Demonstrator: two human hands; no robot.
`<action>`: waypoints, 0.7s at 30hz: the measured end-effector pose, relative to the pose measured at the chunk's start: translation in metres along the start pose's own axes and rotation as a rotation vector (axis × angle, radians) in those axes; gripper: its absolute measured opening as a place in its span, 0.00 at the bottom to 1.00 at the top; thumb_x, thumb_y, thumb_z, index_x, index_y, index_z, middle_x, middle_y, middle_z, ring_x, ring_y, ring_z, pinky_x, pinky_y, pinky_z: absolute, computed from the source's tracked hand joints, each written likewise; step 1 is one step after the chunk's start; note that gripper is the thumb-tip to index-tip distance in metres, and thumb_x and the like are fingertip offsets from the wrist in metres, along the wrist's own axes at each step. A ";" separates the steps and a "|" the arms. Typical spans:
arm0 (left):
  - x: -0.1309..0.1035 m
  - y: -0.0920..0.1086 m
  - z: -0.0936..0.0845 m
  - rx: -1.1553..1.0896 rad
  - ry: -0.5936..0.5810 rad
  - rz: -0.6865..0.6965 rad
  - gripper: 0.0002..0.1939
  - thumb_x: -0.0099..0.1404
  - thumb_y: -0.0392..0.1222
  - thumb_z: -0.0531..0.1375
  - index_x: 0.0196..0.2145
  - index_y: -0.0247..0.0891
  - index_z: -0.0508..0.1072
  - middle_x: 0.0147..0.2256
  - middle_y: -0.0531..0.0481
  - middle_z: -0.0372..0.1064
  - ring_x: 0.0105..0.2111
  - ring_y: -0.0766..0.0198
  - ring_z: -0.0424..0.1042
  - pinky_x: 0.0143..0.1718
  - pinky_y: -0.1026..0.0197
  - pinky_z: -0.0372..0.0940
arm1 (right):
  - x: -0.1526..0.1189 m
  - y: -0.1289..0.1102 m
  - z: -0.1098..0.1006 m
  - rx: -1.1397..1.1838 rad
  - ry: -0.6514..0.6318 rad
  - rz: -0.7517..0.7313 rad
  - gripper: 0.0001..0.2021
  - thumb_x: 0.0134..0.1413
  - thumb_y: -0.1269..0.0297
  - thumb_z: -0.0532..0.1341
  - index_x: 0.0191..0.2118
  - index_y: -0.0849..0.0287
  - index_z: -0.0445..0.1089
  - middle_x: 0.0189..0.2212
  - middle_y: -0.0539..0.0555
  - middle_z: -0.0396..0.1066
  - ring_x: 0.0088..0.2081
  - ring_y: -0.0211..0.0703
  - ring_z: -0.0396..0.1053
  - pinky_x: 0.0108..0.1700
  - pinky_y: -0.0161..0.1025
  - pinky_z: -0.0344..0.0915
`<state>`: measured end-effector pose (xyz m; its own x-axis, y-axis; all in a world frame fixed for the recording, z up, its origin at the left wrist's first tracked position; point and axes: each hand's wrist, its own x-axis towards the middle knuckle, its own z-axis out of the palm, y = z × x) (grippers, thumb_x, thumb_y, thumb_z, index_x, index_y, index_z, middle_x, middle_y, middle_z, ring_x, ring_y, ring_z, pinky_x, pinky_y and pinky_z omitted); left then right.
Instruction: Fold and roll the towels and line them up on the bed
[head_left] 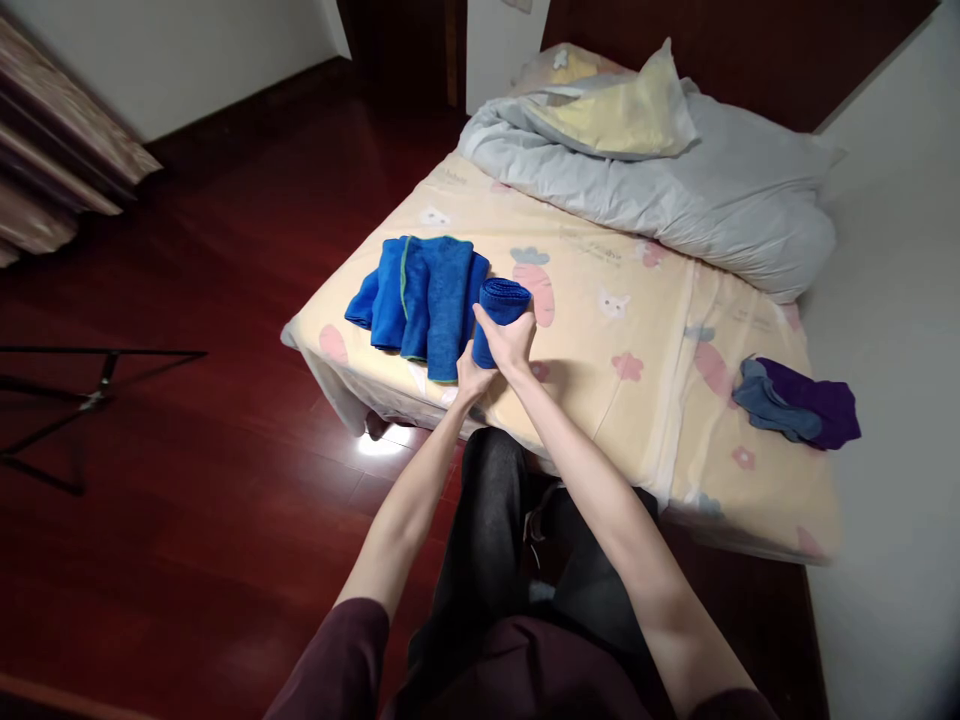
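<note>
Blue cloth roll (501, 306) was clamped between both hands, coiled end up.
The left hand (472, 376) gripped low, the right hand (516, 342) higher, over the near edge of the bed (592, 395), beside overlapping blue cloths (448, 300).

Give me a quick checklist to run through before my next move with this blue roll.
1. Both hands on the blue roll: ok, right hand higher, left hand at its lower left.
2. Roll wound up: ok, the coiled end shows on top.
3. Underside of the roll resting on the bed: cannot tell, hidden by the hands.
4. Other blue cloths lying on the bed: ok, gathered left of the roll.
5. Purple cloth away from the hands: ok, it lies toward the bed's right side.
</note>
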<state>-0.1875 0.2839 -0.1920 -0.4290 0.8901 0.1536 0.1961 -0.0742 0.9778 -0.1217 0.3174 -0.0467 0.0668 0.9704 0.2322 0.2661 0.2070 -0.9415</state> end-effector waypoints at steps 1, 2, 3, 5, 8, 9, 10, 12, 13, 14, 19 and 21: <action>0.000 0.000 0.000 0.001 -0.002 0.003 0.36 0.51 0.44 0.73 0.57 0.34 0.70 0.44 0.42 0.79 0.44 0.48 0.80 0.51 0.50 0.74 | 0.000 0.000 0.000 0.002 -0.006 -0.002 0.28 0.51 0.46 0.72 0.51 0.57 0.67 0.46 0.59 0.78 0.49 0.52 0.77 0.57 0.50 0.74; 0.000 0.001 0.001 0.001 -0.001 0.012 0.38 0.52 0.44 0.73 0.59 0.34 0.69 0.46 0.41 0.78 0.47 0.47 0.79 0.53 0.50 0.73 | 0.000 0.001 0.001 0.002 -0.015 -0.008 0.29 0.52 0.46 0.72 0.53 0.58 0.66 0.47 0.60 0.78 0.50 0.52 0.77 0.58 0.50 0.73; -0.001 0.002 0.001 0.000 0.006 0.027 0.40 0.52 0.44 0.73 0.60 0.35 0.67 0.50 0.39 0.77 0.50 0.46 0.78 0.55 0.49 0.72 | 0.000 0.001 0.001 -0.001 -0.022 -0.020 0.31 0.53 0.45 0.71 0.55 0.58 0.65 0.49 0.60 0.77 0.52 0.52 0.76 0.59 0.51 0.72; -0.008 0.007 0.002 -0.002 0.045 0.074 0.45 0.52 0.44 0.74 0.65 0.35 0.64 0.59 0.35 0.71 0.60 0.45 0.72 0.64 0.47 0.66 | -0.002 0.002 0.001 -0.026 -0.023 -0.060 0.37 0.54 0.45 0.71 0.62 0.58 0.62 0.56 0.63 0.73 0.59 0.53 0.71 0.64 0.53 0.69; -0.027 0.018 0.003 0.020 0.148 0.162 0.52 0.55 0.45 0.75 0.71 0.35 0.55 0.71 0.31 0.54 0.72 0.44 0.53 0.74 0.47 0.50 | -0.009 0.007 -0.003 -0.094 0.023 -0.098 0.49 0.51 0.45 0.73 0.71 0.57 0.52 0.67 0.66 0.60 0.70 0.56 0.58 0.71 0.57 0.60; -0.036 0.021 0.003 0.038 0.176 0.188 0.55 0.56 0.46 0.75 0.73 0.36 0.52 0.73 0.31 0.48 0.74 0.45 0.48 0.75 0.47 0.45 | -0.012 0.010 -0.005 -0.116 0.043 -0.097 0.53 0.50 0.44 0.74 0.73 0.57 0.48 0.70 0.67 0.55 0.72 0.57 0.54 0.72 0.59 0.57; -0.045 0.023 0.002 0.057 0.189 0.210 0.57 0.57 0.47 0.75 0.74 0.37 0.49 0.75 0.32 0.43 0.75 0.46 0.44 0.76 0.47 0.42 | -0.015 0.012 -0.007 -0.131 0.056 -0.091 0.55 0.48 0.44 0.75 0.74 0.56 0.46 0.72 0.68 0.51 0.74 0.59 0.51 0.73 0.61 0.55; -0.061 0.027 -0.001 0.087 0.183 0.247 0.59 0.58 0.49 0.75 0.75 0.41 0.44 0.76 0.33 0.38 0.76 0.46 0.40 0.77 0.45 0.40 | -0.022 0.017 -0.012 -0.139 0.047 -0.071 0.57 0.48 0.45 0.75 0.75 0.55 0.44 0.73 0.68 0.47 0.76 0.60 0.45 0.73 0.64 0.52; -0.068 0.028 -0.002 0.092 0.167 0.262 0.59 0.58 0.50 0.74 0.75 0.41 0.43 0.76 0.34 0.38 0.76 0.46 0.40 0.77 0.44 0.40 | -0.025 0.019 -0.015 -0.133 0.023 -0.057 0.56 0.49 0.45 0.75 0.75 0.55 0.44 0.74 0.67 0.47 0.76 0.60 0.44 0.73 0.64 0.52; -0.074 0.029 -0.003 0.093 0.146 0.273 0.59 0.59 0.50 0.74 0.75 0.42 0.44 0.76 0.34 0.38 0.76 0.45 0.40 0.76 0.43 0.40 | -0.028 0.021 -0.018 -0.124 -0.007 -0.040 0.55 0.49 0.46 0.74 0.75 0.55 0.46 0.74 0.67 0.47 0.76 0.60 0.43 0.73 0.64 0.52; -0.093 0.027 -0.002 0.061 0.098 0.293 0.51 0.63 0.51 0.71 0.73 0.38 0.49 0.74 0.29 0.46 0.75 0.43 0.47 0.75 0.39 0.46 | -0.044 0.026 -0.030 -0.092 -0.062 0.038 0.53 0.49 0.51 0.75 0.74 0.56 0.49 0.73 0.67 0.49 0.77 0.61 0.42 0.73 0.63 0.55; -0.098 0.025 0.000 0.046 0.106 0.306 0.48 0.65 0.52 0.69 0.73 0.37 0.51 0.72 0.29 0.49 0.74 0.43 0.50 0.74 0.39 0.48 | -0.049 0.028 -0.034 -0.080 -0.057 0.033 0.55 0.48 0.52 0.76 0.75 0.54 0.46 0.75 0.67 0.47 0.77 0.61 0.42 0.73 0.63 0.54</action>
<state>-0.1401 0.1949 -0.1831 -0.4326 0.7781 0.4555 0.3688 -0.3083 0.8769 -0.0854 0.2717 -0.0759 0.0224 0.9824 0.1854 0.3409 0.1668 -0.9252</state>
